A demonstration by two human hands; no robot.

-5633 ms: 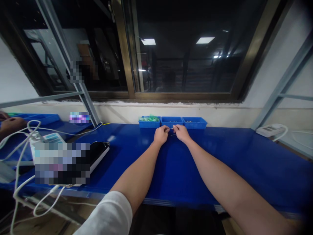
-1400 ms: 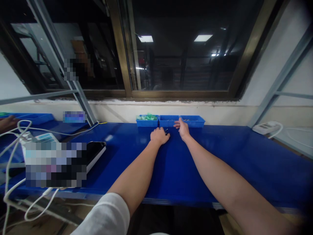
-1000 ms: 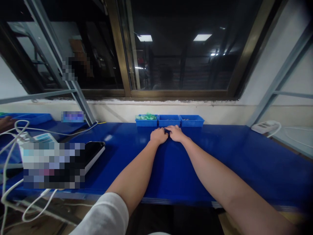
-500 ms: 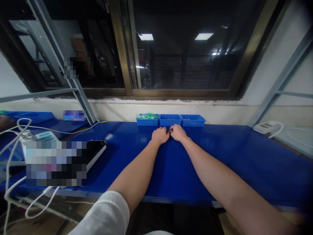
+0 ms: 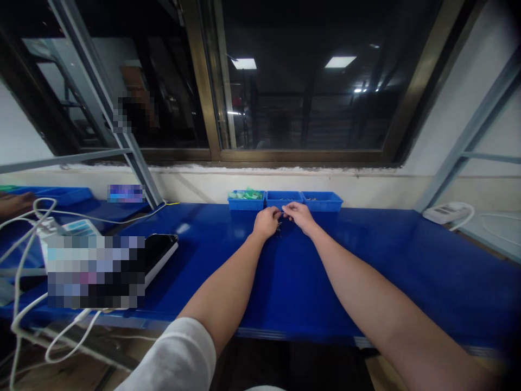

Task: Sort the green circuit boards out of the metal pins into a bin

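Observation:
My left hand (image 5: 267, 221) and my right hand (image 5: 300, 216) come together over the far part of the blue table (image 5: 220, 260), just in front of three blue bins. Fingers of both hands are pinched, with their tips almost meeting around something too small to name. Beside the left hand's fingers lie a few tiny thin pieces (image 5: 279, 230), whose kind I cannot make out. The left bin (image 5: 246, 204) holds green and whitish packets. In the middle bin (image 5: 280, 195) and the right bin (image 5: 323, 204) are small parts, too small to identify.
On the left stand a dark-topped white device (image 5: 163, 250) and white cables (image 5: 18, 304), partly blurred out. Another person's hand (image 5: 16, 205) is at the far left by a blue tray (image 5: 77, 194). A white power strip (image 5: 443, 212) sits at the right near a metal post.
My hands have lifted slightly and turned, with the fingertips now pinched higher. Tiny pieces show beside the left hand. The other person's hand has moved further into view.

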